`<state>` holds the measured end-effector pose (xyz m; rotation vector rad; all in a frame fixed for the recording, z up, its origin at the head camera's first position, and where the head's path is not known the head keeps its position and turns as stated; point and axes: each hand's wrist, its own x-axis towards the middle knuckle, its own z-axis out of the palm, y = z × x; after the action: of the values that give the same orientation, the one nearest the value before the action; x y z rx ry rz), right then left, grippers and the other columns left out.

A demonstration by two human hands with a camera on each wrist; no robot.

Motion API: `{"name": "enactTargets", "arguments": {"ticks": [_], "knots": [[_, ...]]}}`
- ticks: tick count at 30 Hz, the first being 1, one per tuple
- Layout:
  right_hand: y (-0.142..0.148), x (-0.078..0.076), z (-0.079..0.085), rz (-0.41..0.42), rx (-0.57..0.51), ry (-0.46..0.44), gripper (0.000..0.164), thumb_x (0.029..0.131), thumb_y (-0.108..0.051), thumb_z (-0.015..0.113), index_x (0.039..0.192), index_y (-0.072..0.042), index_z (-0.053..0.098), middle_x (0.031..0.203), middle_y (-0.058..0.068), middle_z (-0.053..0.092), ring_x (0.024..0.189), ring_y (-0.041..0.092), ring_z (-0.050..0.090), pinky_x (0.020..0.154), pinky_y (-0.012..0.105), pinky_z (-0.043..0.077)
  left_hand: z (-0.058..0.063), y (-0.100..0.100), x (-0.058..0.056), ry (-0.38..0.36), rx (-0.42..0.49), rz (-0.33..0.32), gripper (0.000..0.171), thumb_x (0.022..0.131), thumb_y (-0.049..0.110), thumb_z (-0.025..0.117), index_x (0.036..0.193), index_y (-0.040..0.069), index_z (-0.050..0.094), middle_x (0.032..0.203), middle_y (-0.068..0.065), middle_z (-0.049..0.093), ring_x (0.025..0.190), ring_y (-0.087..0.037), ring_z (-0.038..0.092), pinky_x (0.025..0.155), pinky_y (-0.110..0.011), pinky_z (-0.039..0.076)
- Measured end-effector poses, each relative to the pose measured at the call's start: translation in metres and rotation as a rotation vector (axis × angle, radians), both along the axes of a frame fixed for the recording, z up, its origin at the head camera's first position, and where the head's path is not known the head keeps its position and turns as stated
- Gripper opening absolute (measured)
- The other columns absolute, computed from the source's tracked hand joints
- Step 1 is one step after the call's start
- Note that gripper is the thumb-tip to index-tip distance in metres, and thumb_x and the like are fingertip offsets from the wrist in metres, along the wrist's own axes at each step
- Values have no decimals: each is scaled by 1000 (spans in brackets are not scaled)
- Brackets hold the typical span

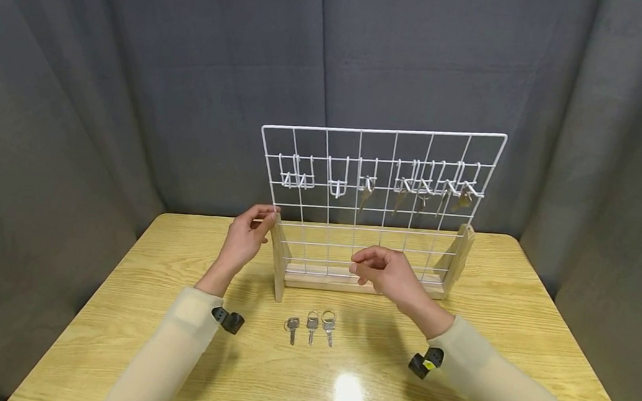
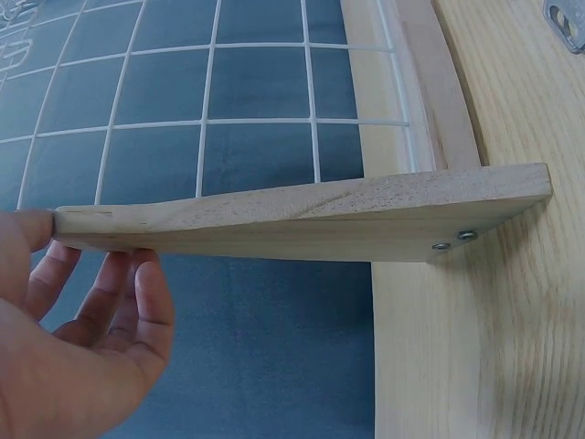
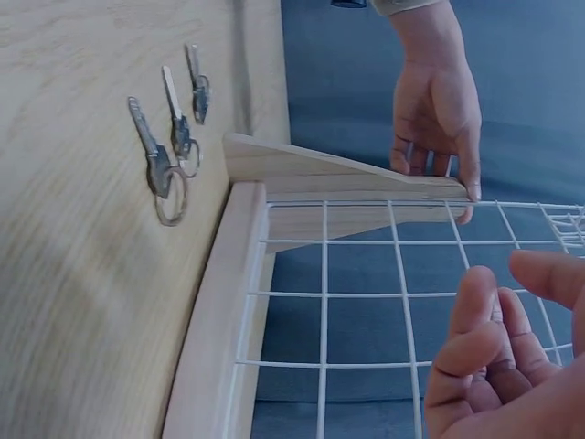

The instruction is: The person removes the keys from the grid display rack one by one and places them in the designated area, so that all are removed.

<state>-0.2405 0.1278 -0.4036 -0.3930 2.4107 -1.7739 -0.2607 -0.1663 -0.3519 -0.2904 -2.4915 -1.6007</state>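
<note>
My left hand [image 1: 244,235] pinches the upper end of the left wooden upright [image 2: 302,215] of a key rack, thumb and fingers on either side of the wood. In front of the rack's white wire grid [image 1: 384,130], my right hand [image 1: 391,274] hovers with loosely bent fingers and nothing between them. Three loose keys lie in a row on the table before the rack: a left key [image 1: 293,324], a middle key [image 1: 312,324] and a right key [image 1: 329,325], each with a ring. More keys hang from hooks on the grid's right half, among them a brass-coloured key [image 1: 464,199].
White double hooks [image 1: 297,179] on the grid's left side carry no keys, and neither does a single hook [image 1: 337,189] beside them. A wooden base bar [image 1: 315,281] joins the two uprights. Grey curtains [image 1: 222,94] surround the wooden table [image 1: 140,312].
</note>
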Motion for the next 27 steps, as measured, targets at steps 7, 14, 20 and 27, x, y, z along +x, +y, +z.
{"name": "enactTargets", "arguments": {"ticks": [7,14,20,27], "knots": [[3,1,9,-5,-24,11,27,94,-26,71,114,-10,69,93,0,71,75,18,66,52,24,44,-1,0,0,9,-10,0,34,106,20,51,132,-1,60,128,-24,63,113,-38,61,88,-58,54],[3,0,16,-21,-64,54,24,93,-23,71,113,-10,69,90,-3,71,74,22,67,52,24,44,-1,-1,0,7,-7,-6,34,106,21,51,132,1,60,129,-24,62,115,-38,61,90,-62,52],[3,-1,24,-37,-80,75,27,93,-23,71,115,-7,69,90,-5,72,76,25,68,52,26,45,0,-1,0,14,-8,-3,34,106,20,51,132,0,60,128,-25,62,114,-38,61,89,-61,53],[3,-1,33,-74,-89,86,29,94,-26,71,117,-9,68,92,-8,73,75,15,67,53,24,45,0,0,0,10,-6,-6,36,106,20,51,133,-2,59,128,-25,62,114,-39,61,89,-61,53]]}}
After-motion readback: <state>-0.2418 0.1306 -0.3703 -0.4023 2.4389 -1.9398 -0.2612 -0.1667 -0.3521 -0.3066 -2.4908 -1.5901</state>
